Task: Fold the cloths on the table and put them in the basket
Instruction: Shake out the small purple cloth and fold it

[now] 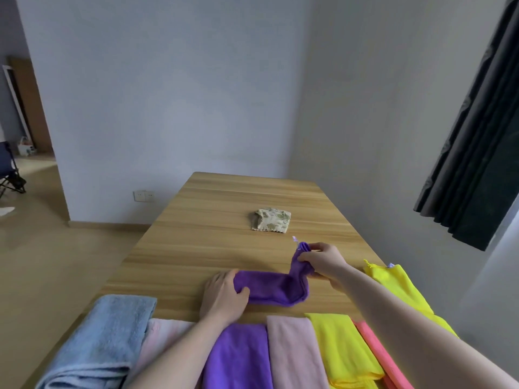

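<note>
A purple cloth (273, 289), folded into a long strip, lies across the middle of the wooden table (213, 237). My left hand (224, 297) presses and grips its left end flat on the table. My right hand (323, 261) pinches the right end and lifts it up off the table, with a small white tag sticking out at the top. A folded beige floral cloth (271, 219) rests farther back on the table. No basket is in view.
Along the near edge lie a row of cloths: blue towel (104, 341), pale pink (165, 341), purple (238, 357), dusty pink (295, 352), yellow (342, 346), coral (379, 357). Another yellow cloth (398, 287) lies at the right edge. Walls stand behind and right; dark curtain (483, 141).
</note>
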The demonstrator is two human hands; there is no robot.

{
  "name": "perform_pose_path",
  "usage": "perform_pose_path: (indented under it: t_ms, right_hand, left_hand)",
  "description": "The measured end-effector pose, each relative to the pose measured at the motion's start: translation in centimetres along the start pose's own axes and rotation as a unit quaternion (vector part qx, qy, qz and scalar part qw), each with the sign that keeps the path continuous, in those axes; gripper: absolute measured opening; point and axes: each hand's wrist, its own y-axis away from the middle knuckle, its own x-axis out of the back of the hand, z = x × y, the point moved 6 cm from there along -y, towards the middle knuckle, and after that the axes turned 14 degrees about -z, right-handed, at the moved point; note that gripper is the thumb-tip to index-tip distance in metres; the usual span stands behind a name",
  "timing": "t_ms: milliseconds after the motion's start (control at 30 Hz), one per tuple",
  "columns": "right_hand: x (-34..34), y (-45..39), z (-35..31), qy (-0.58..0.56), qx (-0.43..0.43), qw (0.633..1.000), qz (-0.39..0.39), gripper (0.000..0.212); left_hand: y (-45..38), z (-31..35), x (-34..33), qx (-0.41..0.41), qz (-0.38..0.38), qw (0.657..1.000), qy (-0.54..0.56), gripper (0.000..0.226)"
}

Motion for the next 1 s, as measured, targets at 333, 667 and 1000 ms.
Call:
perform_pose_path:
  t_ms: [333, 667, 1000]
  right_hand:
    - [-7.3, -1.3, -0.7, 0.033, 0.021, 0.998, -0.046, 0.046]
    - [-10.8, -1.3, 0.2, 0.096, 0.019, 0.987, -0.130, 0.048]
    - [-7.2, -0.3, 1.2, 0.361, 0.083, 0.929, -0.013, 0.050]
  left_hand:
    - [-0.2, -0.4, 0.1, -0.010, 0.003, 0.998, 0.054, 0.055]
    - [-0.2, -0.3, 0.0, -0.022, 0.000, 0.998, 0.067, 0.045]
    - [0.0, -0.7, 0.2, 0.000, 0.006, 0.988, 0.157, 0.038]
